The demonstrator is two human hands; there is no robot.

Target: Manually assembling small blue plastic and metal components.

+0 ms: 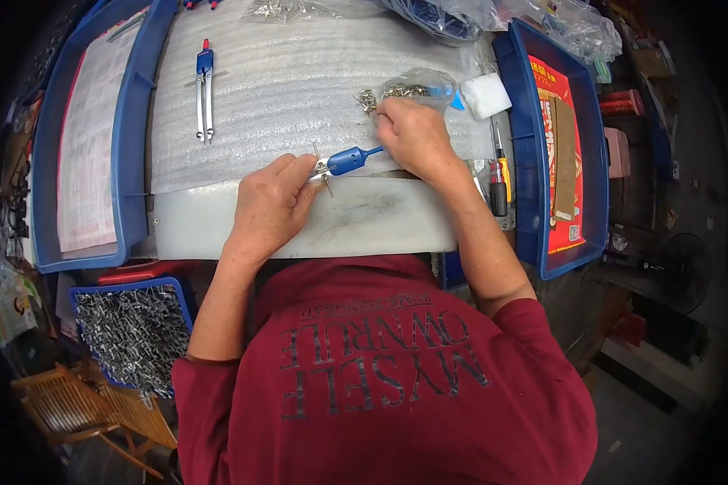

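My left hand is closed round the legs of a drawing compass with a blue head, held sideways over the front of the work surface. A thin metal rod crosses the compass at its hinge, and the narrow blue end points right, reaching the edge of my right hand. The fingers of my right hand are pinched together, and what they hold, if anything, is hidden. Just beyond them lie small metal parts and an open clear bag with more of them. Another compass with a blue head and red tip lies farther left.
Blue trays stand at the left and right. Screwdrivers and a white block lie near the right tray. Foam sheet covers the table behind a pale board. A bin of metal parts sits lower left.
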